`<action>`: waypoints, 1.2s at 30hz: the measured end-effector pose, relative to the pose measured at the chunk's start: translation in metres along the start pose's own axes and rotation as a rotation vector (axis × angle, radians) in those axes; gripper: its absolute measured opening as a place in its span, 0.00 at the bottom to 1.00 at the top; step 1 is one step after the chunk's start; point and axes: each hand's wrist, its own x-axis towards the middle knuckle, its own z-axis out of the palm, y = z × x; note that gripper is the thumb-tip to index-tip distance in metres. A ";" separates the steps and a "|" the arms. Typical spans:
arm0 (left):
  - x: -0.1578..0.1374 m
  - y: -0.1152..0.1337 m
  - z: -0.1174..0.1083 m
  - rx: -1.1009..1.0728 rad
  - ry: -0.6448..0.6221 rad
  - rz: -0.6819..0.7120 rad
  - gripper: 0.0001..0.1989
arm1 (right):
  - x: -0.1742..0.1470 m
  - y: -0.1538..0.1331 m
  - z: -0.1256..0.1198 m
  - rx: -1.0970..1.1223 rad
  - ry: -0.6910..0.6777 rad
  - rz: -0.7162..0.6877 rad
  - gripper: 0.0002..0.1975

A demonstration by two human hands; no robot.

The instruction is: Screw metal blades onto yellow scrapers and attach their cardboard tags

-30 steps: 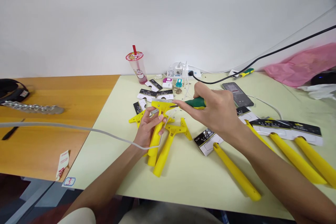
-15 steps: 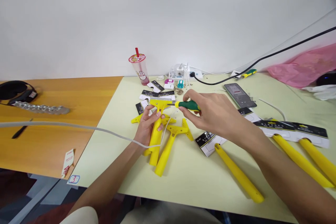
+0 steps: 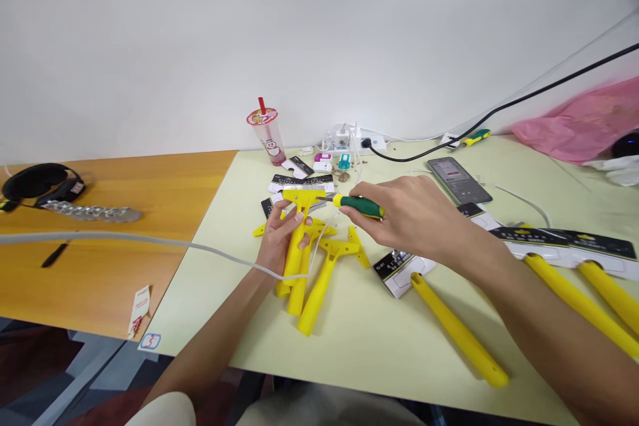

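The left hand [image 3: 276,239] grasps a yellow, T-shaped plastic scraper [image 3: 295,246] by its upper handle, over the pale-green table [image 3: 359,326]. The right hand [image 3: 409,212] grips a green-and-yellow screwdriver [image 3: 363,206]. Probably light, stiff and smooth, the scraper seems best held just below its crosspiece.

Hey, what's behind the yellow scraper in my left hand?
Beyond the held scraper, black-and-white cards lie on the pale table; another yellow scraper peeks out behind its handle. What sits directly behind that handle and your left hand is covered.
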 end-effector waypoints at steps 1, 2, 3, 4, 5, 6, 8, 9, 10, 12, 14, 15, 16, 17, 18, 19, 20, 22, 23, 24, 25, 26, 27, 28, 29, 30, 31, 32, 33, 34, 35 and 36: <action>0.000 0.000 0.000 0.003 0.000 0.001 0.27 | 0.000 0.000 -0.001 -0.002 -0.004 -0.004 0.20; 0.000 0.000 0.000 0.004 0.001 0.001 0.27 | 0.000 -0.001 -0.001 -0.003 -0.007 -0.008 0.20; 0.000 0.000 0.000 0.006 0.003 0.002 0.27 | 0.000 -0.001 -0.002 -0.005 -0.007 -0.012 0.20; 0.000 0.000 0.000 0.007 0.003 0.003 0.27 | 0.000 -0.001 -0.002 -0.006 -0.006 -0.016 0.21; 0.000 0.000 0.000 0.009 0.003 0.005 0.27 | 0.000 -0.001 -0.002 -0.007 -0.005 -0.021 0.21; 0.000 0.000 0.000 0.011 0.002 0.006 0.27 | -0.001 -0.002 -0.003 -0.009 -0.001 -0.025 0.21; -0.001 0.000 0.000 0.015 -0.005 0.011 0.27 | -0.002 -0.002 -0.003 -0.012 0.009 -0.036 0.21; -0.001 0.000 0.000 0.018 -0.009 0.012 0.27 | -0.002 -0.002 -0.003 -0.014 0.015 -0.040 0.21; -0.001 0.001 0.000 0.020 -0.012 0.012 0.27 | -0.003 -0.002 -0.003 -0.017 0.020 -0.044 0.21; -0.001 0.001 0.000 0.023 -0.016 0.010 0.27 | -0.003 -0.002 -0.003 -0.024 0.031 -0.048 0.22; -0.002 0.001 0.001 0.024 -0.015 0.004 0.27 | -0.003 -0.002 -0.003 -0.029 0.041 -0.048 0.22; -0.002 0.001 0.001 0.024 -0.013 0.002 0.27 | -0.003 -0.002 -0.003 -0.029 0.045 -0.048 0.21; -0.002 0.002 0.002 0.023 -0.013 0.001 0.27 | -0.003 -0.002 -0.003 -0.027 0.049 -0.047 0.21; -0.002 0.002 0.002 0.023 -0.013 0.001 0.27 | -0.003 -0.002 -0.003 -0.023 0.053 -0.045 0.21; -0.002 0.002 0.002 0.021 -0.013 0.004 0.27 | -0.003 -0.003 -0.003 -0.017 0.055 -0.044 0.21; -0.002 0.002 0.002 0.019 -0.014 0.007 0.27 | -0.003 -0.003 -0.004 -0.008 0.057 -0.045 0.21; -0.002 0.003 0.002 0.017 -0.016 0.010 0.27 | -0.004 -0.003 -0.005 0.000 0.062 -0.048 0.21; -0.003 0.003 0.002 0.012 -0.019 0.015 0.26 | -0.006 -0.004 -0.007 0.014 0.073 -0.063 0.19; -0.003 0.003 0.002 0.009 -0.021 0.015 0.26 | -0.007 -0.004 -0.008 0.019 0.083 -0.075 0.19; -0.003 0.004 0.001 0.005 -0.022 0.015 0.26 | -0.009 -0.004 -0.010 0.023 0.096 -0.089 0.18; -0.003 0.004 0.001 -0.002 -0.022 0.014 0.26 | -0.010 -0.004 -0.011 0.027 0.116 -0.104 0.17; -0.003 0.004 0.001 -0.010 -0.018 0.012 0.26 | -0.012 -0.004 -0.012 0.034 0.139 -0.120 0.17; -0.002 0.004 0.001 -0.020 -0.012 0.008 0.26 | -0.014 -0.004 -0.013 0.042 0.166 -0.135 0.17; -0.001 0.004 0.001 -0.028 -0.004 0.004 0.27 | -0.015 -0.005 -0.014 0.053 0.196 -0.149 0.17; 0.000 0.003 0.001 -0.034 0.006 0.003 0.27 | -0.017 -0.005 -0.015 0.067 0.226 -0.162 0.18; 0.000 0.003 0.001 -0.035 0.014 0.004 0.27 | -0.018 -0.005 -0.016 0.083 0.254 -0.172 0.18; 0.001 0.003 0.001 -0.031 0.020 0.006 0.27 | -0.018 -0.006 -0.016 0.101 0.276 -0.180 0.18; 0.001 0.003 0.002 -0.021 0.022 0.010 0.27 | -0.019 -0.007 -0.015 0.118 0.295 -0.188 0.18; 0.001 0.002 0.002 -0.009 0.020 0.014 0.27 | -0.019 -0.008 -0.015 0.132 0.309 -0.194 0.18; 0.000 0.002 0.002 0.005 0.015 0.017 0.27 | -0.018 -0.008 -0.014 0.143 0.319 -0.201 0.18; -0.001 0.002 0.002 0.019 0.007 0.019 0.27 | -0.018 -0.009 -0.013 0.149 0.323 -0.206 0.18; -0.001 0.001 0.002 0.030 -0.003 0.018 0.27 | -0.017 -0.009 -0.011 0.153 0.325 -0.210 0.18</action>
